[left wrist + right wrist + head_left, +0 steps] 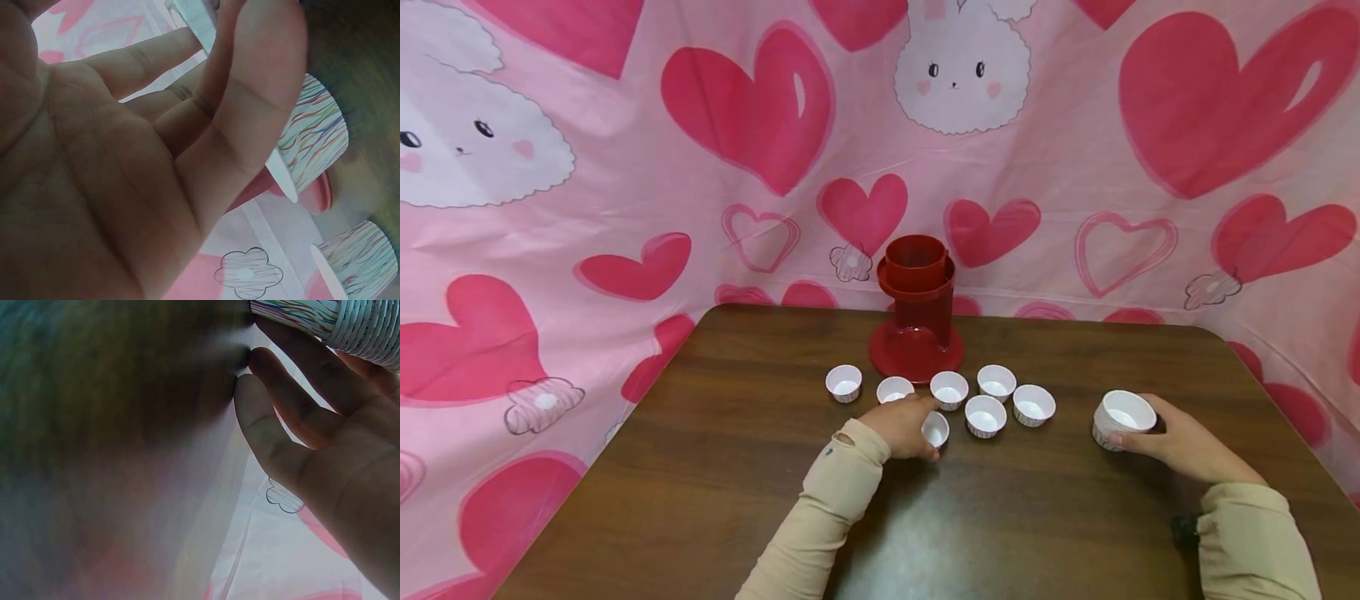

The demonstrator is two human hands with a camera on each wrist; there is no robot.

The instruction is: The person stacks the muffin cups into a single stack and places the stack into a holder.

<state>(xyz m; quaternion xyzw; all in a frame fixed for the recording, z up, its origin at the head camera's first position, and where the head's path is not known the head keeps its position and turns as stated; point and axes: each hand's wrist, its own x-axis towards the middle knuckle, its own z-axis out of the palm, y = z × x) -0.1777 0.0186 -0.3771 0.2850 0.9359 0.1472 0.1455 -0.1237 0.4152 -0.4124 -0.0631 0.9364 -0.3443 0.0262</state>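
My left hand (904, 427) is at a small white paper baking cup (936, 429), its thumb and fingers around the rim. In the left wrist view, the fingers (250, 94) curl towards a white edge at the top; the palm hides much of the cup. On the right, my right hand (1187, 442) grips a stack of the same cups (1126, 412), thumb in front and fingers behind. The right wrist view shows the stack's ribbed rims (369, 331) and a coloured-stripe wall, with the lower fingertips against the table.
Several single baking cups (986, 416) stand mouth up across the middle of the brown table (737, 467). Behind them rises a red plastic stand (917, 346) with a round base and cup-shaped top. A pink heart-print cloth (820, 150) hangs behind the table.
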